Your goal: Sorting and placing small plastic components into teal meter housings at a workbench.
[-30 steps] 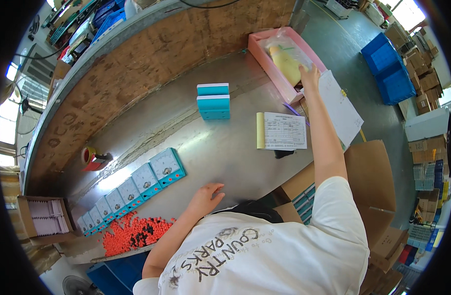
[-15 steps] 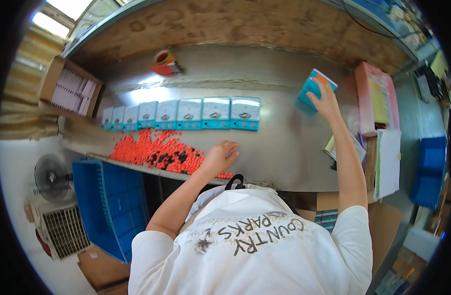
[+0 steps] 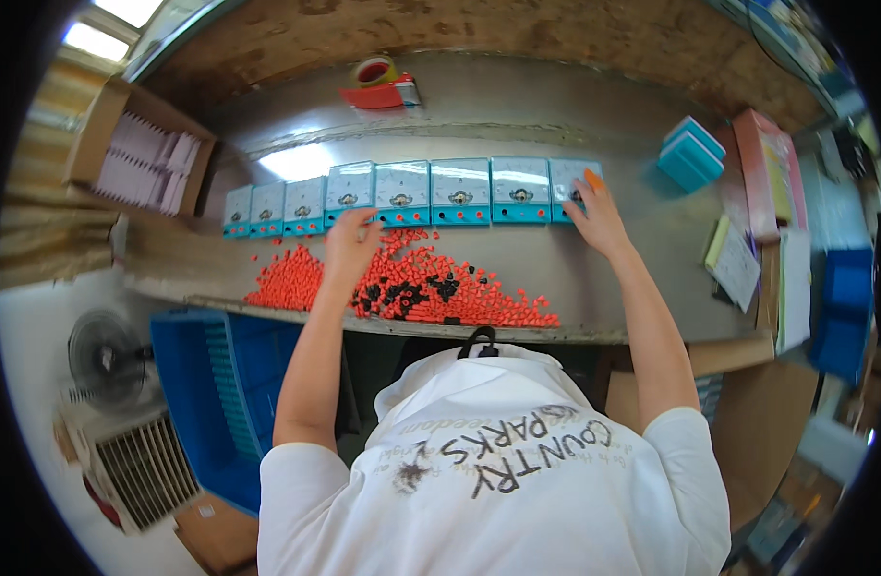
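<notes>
A row of teal boxes with clear lids (image 3: 459, 187) stretches across the metal table, with small red and black pieces along their front edges. My right hand (image 3: 599, 219), an orange cover on one finger, rests its spread fingers on the rightmost box (image 3: 562, 173). My left hand (image 3: 352, 248) reaches the front edge of a box (image 3: 350, 182) left of the middle; its thumb and fingertips are apart and nothing shows between them. In front of the row lies a loose pile of small red pieces (image 3: 488, 300) with black ones (image 3: 402, 298) among them.
A teal box stack (image 3: 692, 158) stands at the right, beside a pink box (image 3: 755, 173). Papers (image 3: 733, 259) lie nearer. Tape (image 3: 374, 71) sits on a red packet at the back. Left are a carton of pale pieces (image 3: 104, 144), a blue crate (image 3: 195, 384) and a fan (image 3: 109, 357).
My right hand has let go of the teal boxes at the right and moved left onto the row's end box. My left hand has moved forward from the pile to the row.
</notes>
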Demonstrator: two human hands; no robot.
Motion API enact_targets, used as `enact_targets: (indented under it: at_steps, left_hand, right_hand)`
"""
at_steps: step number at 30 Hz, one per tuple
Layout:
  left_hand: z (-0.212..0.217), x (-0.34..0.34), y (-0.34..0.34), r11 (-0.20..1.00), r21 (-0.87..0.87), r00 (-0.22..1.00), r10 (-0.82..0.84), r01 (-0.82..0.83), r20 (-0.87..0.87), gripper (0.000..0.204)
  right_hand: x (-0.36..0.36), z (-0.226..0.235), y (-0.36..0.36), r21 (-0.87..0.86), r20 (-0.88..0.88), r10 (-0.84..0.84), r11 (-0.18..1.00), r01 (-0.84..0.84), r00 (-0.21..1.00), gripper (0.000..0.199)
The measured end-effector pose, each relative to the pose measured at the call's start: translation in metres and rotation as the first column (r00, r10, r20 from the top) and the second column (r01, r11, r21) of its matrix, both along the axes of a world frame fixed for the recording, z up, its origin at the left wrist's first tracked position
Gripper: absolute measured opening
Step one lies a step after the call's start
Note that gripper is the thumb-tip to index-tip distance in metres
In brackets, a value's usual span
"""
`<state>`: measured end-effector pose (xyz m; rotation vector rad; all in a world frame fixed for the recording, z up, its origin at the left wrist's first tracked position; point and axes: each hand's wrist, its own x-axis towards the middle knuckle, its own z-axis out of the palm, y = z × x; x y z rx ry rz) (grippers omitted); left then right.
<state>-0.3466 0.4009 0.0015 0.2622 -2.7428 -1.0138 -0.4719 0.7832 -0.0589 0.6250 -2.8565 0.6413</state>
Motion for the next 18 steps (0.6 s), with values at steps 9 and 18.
enact_targets:
  at_steps: [9,18]
  left_hand:
    - [-0.024,-0.011,-0.028,0.923,0.061,0.921,-0.373,0.381,-0.108,0.010]
    - [-0.030,-0.058,0.008,0.814,0.006,0.790,-0.563,0.581,-0.243,0.014]
  right_hand:
    - [0.072,0.024,-0.088,-0.220,0.001,-0.328,0.921,0.321,0.945,0.012]
    - [0.140,0.015,-0.146,0.215,0.106,-0.333,0.928,0.306,0.937,0.006]
